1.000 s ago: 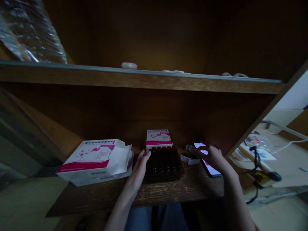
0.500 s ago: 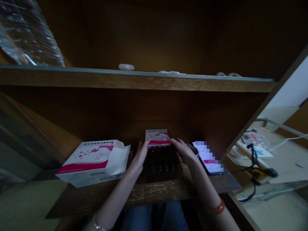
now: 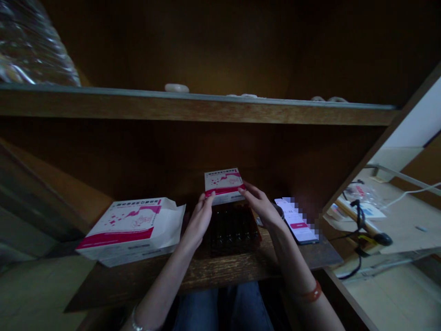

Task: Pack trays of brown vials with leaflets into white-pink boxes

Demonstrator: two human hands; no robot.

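Note:
Between my two hands is a small white-and-magenta carton (image 3: 223, 184), raised and tilted behind a dark tray of vials (image 3: 234, 230). My left hand (image 3: 200, 216) grips its near left corner, thumb on top. My right hand (image 3: 260, 202) holds its near right corner the same way. The dark glass vials lie side by side in the tray on the wooden shelf, just below the carton. A larger white-and-magenta carton (image 3: 129, 225) with an open end flap lies left of my left hand. Right of my right wrist rests a phone (image 3: 298, 223) with a lit screen, partly pixelated.
An upper shelf (image 3: 213, 108) crosses above my hands, with a pale rounded object (image 3: 177, 88) on its edge and clear plastic wrap (image 3: 34, 46) at the left. The cabinet's side panel (image 3: 365, 170) stands at right. Beyond it are cables (image 3: 359, 216) and a metal-framed table.
Both hands have lifted the small carton up from behind the vial tray, so its near side now shows. The vials and the large carton stay in place. The view has shifted slightly.

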